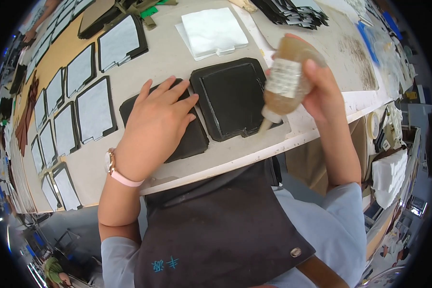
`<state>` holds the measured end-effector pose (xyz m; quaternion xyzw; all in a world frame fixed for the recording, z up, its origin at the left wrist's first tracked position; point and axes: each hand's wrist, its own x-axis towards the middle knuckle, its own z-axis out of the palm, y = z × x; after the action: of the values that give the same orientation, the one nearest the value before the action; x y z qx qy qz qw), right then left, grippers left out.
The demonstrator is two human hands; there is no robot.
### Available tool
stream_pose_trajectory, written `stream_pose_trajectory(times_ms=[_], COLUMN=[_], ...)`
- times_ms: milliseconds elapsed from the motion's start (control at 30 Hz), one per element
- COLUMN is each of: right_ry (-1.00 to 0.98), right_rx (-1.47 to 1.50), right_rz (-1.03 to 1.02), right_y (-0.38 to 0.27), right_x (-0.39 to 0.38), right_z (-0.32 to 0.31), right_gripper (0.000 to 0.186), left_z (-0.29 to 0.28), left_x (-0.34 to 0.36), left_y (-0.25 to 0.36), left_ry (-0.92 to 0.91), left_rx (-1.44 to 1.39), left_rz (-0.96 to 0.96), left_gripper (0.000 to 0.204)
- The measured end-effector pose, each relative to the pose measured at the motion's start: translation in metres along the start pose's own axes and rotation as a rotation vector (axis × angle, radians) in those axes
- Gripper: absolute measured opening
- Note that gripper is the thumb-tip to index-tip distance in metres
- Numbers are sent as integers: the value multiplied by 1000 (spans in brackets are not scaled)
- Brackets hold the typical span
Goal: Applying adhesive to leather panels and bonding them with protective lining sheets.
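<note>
My left hand [161,122] lies with fingers spread on a black panel [187,141]. To its right, a second black panel [229,96] shows a shiny line inside its edges. My right hand [321,91] grips a translucent bottle [289,77] of amber-brown liquid with a pale label. The bottle is tipped down, its narrow nozzle [265,124] over the lower right part of the second panel; whether it touches is unclear. Above that panel lies a stack of white square sheets [211,29].
Black pieces topped with white sheets [91,110] line the table's left. Dark layered pieces [288,14] lie at the back right, green straps [149,12] at the back left. The front edge [245,157] borders my apron. Another person's arm [41,19] shows at upper left. White bundles [389,175] are at right.
</note>
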<state>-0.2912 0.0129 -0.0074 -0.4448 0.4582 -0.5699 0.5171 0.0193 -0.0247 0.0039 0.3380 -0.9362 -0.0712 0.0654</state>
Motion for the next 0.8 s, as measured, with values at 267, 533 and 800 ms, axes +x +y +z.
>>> stream_pose_trajectory(times_ms=[267,533,800], right_ry=[123,55,37], right_rx=[508,254,106], right_rz=[-135,-101,-99], right_y=[-58,-2,10], right_x=[-4,28,45], right_z=[-33,48,78], right_gripper=[58,65,69], left_z=[-20,-12,-10], left_x=[-42,-50,-50], left_y=[-33,-46,-50], left_ry=[-183,-116,-96], left_rx=[38,-95,-141], left_rz=[-120,-77,-43], left_gripper=[76,80,80])
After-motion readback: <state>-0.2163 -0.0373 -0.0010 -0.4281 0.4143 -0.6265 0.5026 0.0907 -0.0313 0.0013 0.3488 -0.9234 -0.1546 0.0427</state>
